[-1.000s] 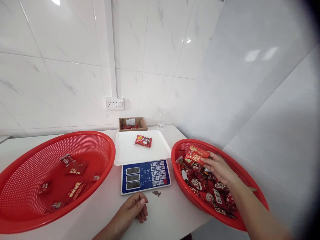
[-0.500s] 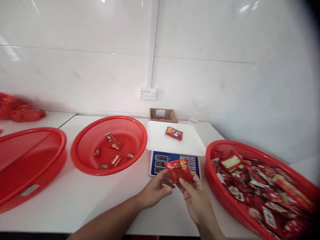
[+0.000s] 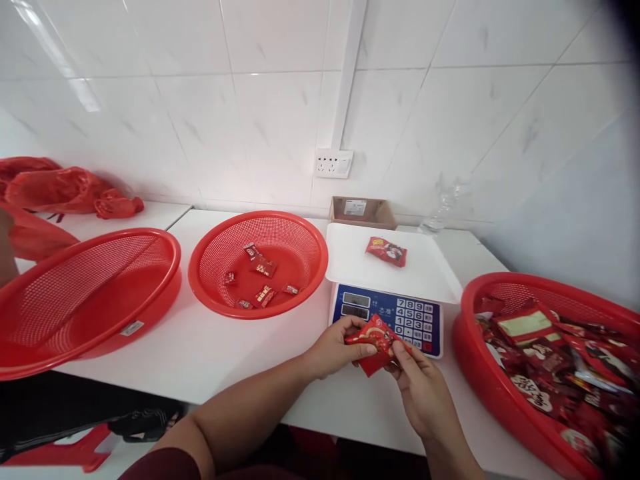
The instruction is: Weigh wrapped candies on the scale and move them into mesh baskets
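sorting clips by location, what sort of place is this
Perhaps a snack packing room: a blue and white digital scale and a round red plastic basket of mostly red snack packets.

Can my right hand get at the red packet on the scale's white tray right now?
Probably yes: nothing seems to block the way over the keypad to the red packet on the white tray. Your right hand is grasping another packet, though, which your left hand also holds.

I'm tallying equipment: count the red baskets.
3: left basket, at the picture's edge; middle basket, left of the scale; right basket, right of it. Any nested underneath would be hidden.
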The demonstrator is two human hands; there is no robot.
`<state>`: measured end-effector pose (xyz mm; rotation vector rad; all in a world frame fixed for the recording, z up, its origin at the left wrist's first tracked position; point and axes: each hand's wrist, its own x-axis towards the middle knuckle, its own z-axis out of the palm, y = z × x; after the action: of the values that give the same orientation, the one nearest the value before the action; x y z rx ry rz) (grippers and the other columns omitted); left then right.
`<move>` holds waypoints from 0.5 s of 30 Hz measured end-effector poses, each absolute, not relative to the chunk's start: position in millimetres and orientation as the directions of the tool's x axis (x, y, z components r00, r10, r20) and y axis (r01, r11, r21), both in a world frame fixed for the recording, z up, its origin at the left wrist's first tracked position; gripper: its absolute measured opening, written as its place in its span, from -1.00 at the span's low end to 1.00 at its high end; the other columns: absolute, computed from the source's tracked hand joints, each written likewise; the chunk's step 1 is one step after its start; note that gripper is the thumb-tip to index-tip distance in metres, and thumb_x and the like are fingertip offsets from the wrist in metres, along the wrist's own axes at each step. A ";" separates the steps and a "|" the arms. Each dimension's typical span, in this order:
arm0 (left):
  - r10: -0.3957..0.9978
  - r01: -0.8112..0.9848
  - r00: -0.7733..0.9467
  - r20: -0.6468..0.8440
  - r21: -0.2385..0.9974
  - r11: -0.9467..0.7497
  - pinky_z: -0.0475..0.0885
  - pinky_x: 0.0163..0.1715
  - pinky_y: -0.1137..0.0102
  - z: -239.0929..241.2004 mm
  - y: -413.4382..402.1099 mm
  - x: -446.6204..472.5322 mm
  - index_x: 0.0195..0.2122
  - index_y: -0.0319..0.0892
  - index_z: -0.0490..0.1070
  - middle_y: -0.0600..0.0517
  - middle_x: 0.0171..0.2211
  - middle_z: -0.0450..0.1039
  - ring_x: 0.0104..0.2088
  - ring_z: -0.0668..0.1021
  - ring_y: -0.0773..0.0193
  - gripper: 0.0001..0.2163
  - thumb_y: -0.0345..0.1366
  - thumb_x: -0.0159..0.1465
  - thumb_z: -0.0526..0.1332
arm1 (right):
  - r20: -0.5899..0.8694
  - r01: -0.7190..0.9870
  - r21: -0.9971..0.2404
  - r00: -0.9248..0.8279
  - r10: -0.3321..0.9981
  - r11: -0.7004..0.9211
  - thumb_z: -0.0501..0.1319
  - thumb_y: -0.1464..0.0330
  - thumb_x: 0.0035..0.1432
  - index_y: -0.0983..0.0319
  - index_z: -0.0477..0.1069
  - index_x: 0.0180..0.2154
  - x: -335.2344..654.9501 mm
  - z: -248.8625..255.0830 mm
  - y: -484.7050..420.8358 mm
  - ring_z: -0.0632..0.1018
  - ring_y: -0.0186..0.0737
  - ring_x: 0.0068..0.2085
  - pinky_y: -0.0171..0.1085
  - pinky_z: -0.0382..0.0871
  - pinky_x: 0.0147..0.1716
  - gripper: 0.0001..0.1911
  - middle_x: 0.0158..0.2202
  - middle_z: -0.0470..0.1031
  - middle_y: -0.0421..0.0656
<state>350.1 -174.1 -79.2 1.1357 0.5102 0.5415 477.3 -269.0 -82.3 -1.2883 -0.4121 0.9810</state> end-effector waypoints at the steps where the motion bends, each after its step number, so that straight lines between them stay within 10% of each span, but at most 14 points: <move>1: 0.653 -0.163 0.749 -0.116 0.922 0.351 0.25 -0.54 0.50 -78.9 -173.8 350.5 -0.21 -0.22 0.29 0.04 -0.36 0.39 -0.48 0.40 0.39 -0.49 -0.07 -0.09 0.41 | -0.265 -0.393 -0.919 0.566 0.781 -0.027 0.42 0.10 -0.22 0.15 0.51 -0.43 477.7 -81.0 -269.9 0.52 -0.18 -0.33 -0.27 0.47 -0.40 -0.68 -0.35 0.56 -0.19; 15: 0.779 -0.337 0.608 -0.151 0.840 0.425 0.33 -0.26 0.39 -78.7 -167.3 354.2 -0.32 -0.24 0.39 0.02 -0.37 0.48 -0.35 0.48 0.29 -0.59 -0.05 -0.06 0.40 | -0.328 -0.462 -0.887 0.612 0.719 -0.011 0.47 0.12 -0.35 0.19 0.58 -0.41 461.0 -74.9 -275.5 0.52 -0.16 -0.23 -0.26 0.50 -0.33 -0.60 -0.28 0.58 -0.12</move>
<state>354.2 -167.3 -78.7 0.8730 0.5837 0.7494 461.0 -275.5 -74.9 -1.2713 -0.2524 0.9499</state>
